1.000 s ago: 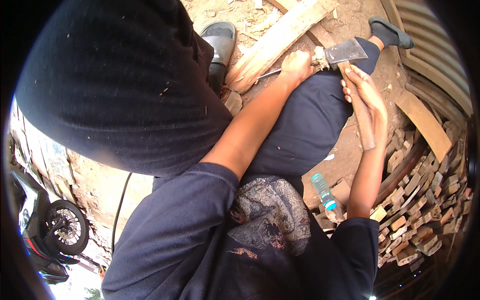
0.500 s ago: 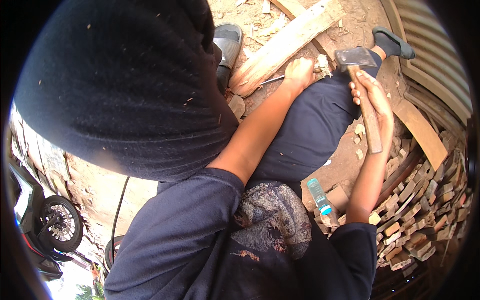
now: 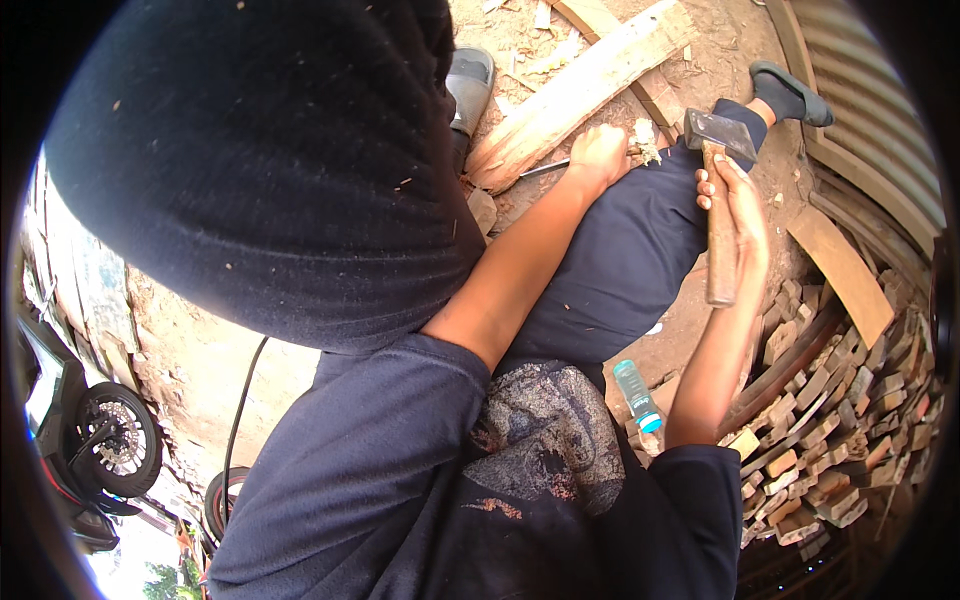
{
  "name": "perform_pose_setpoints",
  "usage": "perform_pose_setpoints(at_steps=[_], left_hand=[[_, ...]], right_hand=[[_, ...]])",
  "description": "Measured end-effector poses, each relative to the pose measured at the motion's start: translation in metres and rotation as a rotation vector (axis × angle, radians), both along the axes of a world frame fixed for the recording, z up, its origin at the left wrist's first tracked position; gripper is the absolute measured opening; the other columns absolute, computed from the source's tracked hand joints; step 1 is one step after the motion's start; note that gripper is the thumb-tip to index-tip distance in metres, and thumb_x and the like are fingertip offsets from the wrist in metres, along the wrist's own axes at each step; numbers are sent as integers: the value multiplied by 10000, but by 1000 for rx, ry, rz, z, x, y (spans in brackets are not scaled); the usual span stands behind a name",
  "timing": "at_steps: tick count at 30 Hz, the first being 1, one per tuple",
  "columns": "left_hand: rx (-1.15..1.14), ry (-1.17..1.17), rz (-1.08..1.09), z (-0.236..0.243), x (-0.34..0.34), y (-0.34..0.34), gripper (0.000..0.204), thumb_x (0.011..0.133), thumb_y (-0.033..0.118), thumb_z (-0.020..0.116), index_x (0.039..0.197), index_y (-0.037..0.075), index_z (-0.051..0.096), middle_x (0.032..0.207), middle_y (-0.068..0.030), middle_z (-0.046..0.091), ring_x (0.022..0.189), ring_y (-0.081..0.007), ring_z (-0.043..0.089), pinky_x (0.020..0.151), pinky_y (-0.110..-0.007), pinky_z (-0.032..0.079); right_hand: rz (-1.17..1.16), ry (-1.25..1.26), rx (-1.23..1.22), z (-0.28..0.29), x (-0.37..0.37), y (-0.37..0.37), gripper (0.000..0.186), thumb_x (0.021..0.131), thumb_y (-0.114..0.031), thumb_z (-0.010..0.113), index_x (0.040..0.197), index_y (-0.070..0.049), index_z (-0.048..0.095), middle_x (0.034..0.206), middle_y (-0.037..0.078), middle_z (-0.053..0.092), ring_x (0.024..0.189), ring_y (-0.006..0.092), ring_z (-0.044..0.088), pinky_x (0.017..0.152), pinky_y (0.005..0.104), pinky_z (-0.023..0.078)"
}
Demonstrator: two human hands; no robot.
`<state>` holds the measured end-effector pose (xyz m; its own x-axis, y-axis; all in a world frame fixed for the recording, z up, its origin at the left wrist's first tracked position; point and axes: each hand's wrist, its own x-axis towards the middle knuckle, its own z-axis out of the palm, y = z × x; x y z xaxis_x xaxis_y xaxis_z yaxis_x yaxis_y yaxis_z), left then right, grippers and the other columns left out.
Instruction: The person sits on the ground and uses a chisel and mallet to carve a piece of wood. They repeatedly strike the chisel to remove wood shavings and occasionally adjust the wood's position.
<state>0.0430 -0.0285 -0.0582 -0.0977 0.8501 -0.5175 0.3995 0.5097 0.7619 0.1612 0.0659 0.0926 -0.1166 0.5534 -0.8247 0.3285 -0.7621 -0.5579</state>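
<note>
Grey metal heads the brown wooden-handled hammer [image 3: 720,245], gripped in your curled right hand [image 3: 742,205] near your dark-trousered leg [image 3: 630,240]. Your left hand [image 3: 600,155] is wrapped around a slim metal chisel-like tool [image 3: 547,168] with a frayed end, beside a pale, rough wooden plank [image 3: 580,97]; tip contact cannot be told.

Hammer [image 3: 720,235]: dark grey head, mid-brown handle. Chisel-like tool [image 3: 546,169]: silver-grey shaft, cream-coloured end. Plank [image 3: 575,100]: pale tan, streaked orange-brown. Trousers [image 3: 600,270]: plain navy. Shirt [image 3: 360,430]: navy, with mottled grey print [image 3: 550,430] and small orange patches. Bottle [image 3: 632,386]: translucent turquoise, bright blue toward one end. Ground [image 3: 200,350]: sandy brown. Corrugated sheet [image 3: 870,90], along the ground's upper right edge: grey, striped light and dark.
</note>
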Motion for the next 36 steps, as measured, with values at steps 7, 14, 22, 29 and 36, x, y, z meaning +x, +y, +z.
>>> perform_pose_setpoints(at_steps=[7,14,22,29,36], left_hand=[[22,2,-28,1,-3,-5,245,745,189,640,896,1,682,929,-225,663,911,-361,646,814,-428,517],[80,127,58,-42,11,-6,245,745,197,643,910,22,686,864,-243,657,837,-368,654,748,-456,533],[-3,-46,77,-36,-13,10,361,718,249,692,914,-53,658,899,-303,635,916,-401,632,821,-462,496],[27,61,39,-21,-8,2,350,718,218,687,897,-80,652,892,-331,616,897,-419,629,801,-463,505],[10,64,-259,-48,3,-27,450,708,315,722,913,-81,656,928,-287,642,919,-398,641,798,-430,520]], right_hand=[[236,-54,-200,3,1,-11,166,952,-171,490,1055,-42,482,731,38,527,535,76,478,446,204,425],[23,83,-52,-67,21,-45,117,936,-161,447,956,-52,484,667,57,523,524,142,511,444,279,450],[-16,177,-122,-76,24,-30,165,966,-145,442,942,15,476,697,85,529,546,147,515,460,293,464],[14,22,218,-24,20,-18,178,974,-172,428,1040,-12,474,700,55,508,544,124,504,451,284,474],[445,-10,-146,-42,39,-36,192,933,-150,462,937,31,528,674,72,540,554,158,551,459,296,496]])
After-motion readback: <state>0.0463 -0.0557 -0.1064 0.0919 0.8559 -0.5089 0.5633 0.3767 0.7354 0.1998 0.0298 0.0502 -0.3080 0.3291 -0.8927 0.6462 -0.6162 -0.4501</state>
